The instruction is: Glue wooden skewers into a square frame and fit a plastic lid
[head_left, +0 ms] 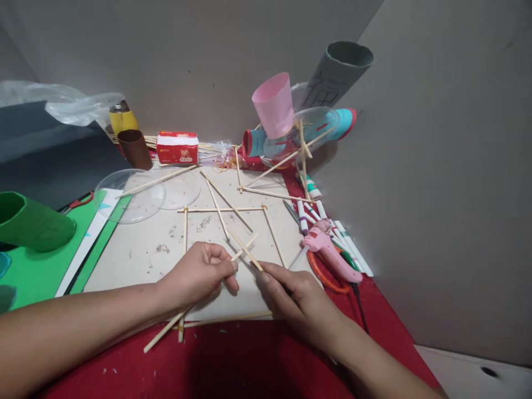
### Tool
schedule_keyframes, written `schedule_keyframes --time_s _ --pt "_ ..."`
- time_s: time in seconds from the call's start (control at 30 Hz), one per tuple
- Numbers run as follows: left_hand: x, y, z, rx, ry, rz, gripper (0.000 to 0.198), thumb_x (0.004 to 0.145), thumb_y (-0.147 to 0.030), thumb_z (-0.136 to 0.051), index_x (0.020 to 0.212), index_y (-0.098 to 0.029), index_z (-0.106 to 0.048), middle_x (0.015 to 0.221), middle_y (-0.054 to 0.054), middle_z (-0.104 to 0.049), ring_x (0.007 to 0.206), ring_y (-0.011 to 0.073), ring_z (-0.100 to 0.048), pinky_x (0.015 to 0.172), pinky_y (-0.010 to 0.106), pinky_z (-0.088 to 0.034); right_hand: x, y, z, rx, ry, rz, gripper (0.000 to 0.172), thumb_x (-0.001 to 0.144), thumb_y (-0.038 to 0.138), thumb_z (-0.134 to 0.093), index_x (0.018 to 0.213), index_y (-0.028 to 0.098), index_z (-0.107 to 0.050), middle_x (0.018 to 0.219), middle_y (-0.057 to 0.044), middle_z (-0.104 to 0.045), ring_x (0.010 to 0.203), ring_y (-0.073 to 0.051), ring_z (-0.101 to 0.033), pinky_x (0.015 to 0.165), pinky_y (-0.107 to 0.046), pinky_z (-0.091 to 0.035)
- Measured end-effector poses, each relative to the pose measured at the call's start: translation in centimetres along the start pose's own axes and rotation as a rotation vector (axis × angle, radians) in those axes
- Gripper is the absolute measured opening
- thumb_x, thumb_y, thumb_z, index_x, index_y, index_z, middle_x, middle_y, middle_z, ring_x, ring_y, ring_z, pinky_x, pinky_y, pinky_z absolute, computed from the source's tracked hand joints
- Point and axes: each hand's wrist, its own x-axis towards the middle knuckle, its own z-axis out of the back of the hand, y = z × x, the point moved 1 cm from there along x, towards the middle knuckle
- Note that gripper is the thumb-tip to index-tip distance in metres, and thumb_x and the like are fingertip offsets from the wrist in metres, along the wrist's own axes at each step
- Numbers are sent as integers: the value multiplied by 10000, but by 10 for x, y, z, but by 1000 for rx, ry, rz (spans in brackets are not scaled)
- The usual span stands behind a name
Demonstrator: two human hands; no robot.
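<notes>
My left hand (199,274) is closed on a thin wooden stick (160,335), which runs slantwise under the palm and out past the fingertips. Another wooden stick (246,252) is pinched between the thumb and fingers of my right hand (295,291). The two sticks cross in front of my fingers; whether they touch I cannot tell. Beneath my hands lies a four-sided frame of sticks (224,210), with bands at its visible corners. Two loose sticks (230,202) lie across the frame's far bar. My right hand hides the frame's near right corner.
A pale, stained board (137,255) covers part of the red table (124,360). To the right are a pink glue gun (332,252), orange-handled scissors (322,274) and several markers (353,246). Behind stand a stick structure (270,169) and a pink cup (274,105). Clear plastic discs (128,208) lie left.
</notes>
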Motion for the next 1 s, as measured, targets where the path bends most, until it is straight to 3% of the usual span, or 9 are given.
schedule_keyframes --time_s 0.2,0.43,0.73,1.0 --pt "3 6 5 97 -14 -72 266 768 -342 -582 607 -131 -597 563 32 -637 455 62 -381 469 195 -267 0 -2 -7 -28 6 -28 332 976 282 -354 1086 157 -641 668 -9 -609 528 -116 -510 480 -210 -363" --pt "6 10 8 207 -27 -15 264 770 -356 -564 621 -140 -599 576 29 -630 467 76 -357 475 219 -265 -5 -5 -11 -92 -2 -1 315 977 264 -352 1099 167 -626 679 -17 -623 545 -131 -540 534 -225 -405" --pt "6 10 7 179 -37 -1 233 767 -341 -569 646 -142 -588 571 23 -634 437 67 -347 445 217 -241 -3 -10 -14 -92 -19 -43 327 971 294 -357 1090 164 -632 684 -22 -640 598 -151 -580 582 -236 -427" --pt "6 3 3 33 -26 44 211 782 -236 -550 590 -148 -554 333 -64 -401 301 42 -232 357 204 -130 1 -5 -11 -22 46 -104 295 981 324 -370 923 170 -615 612 39 -462 534 -104 -381 517 -221 -330"
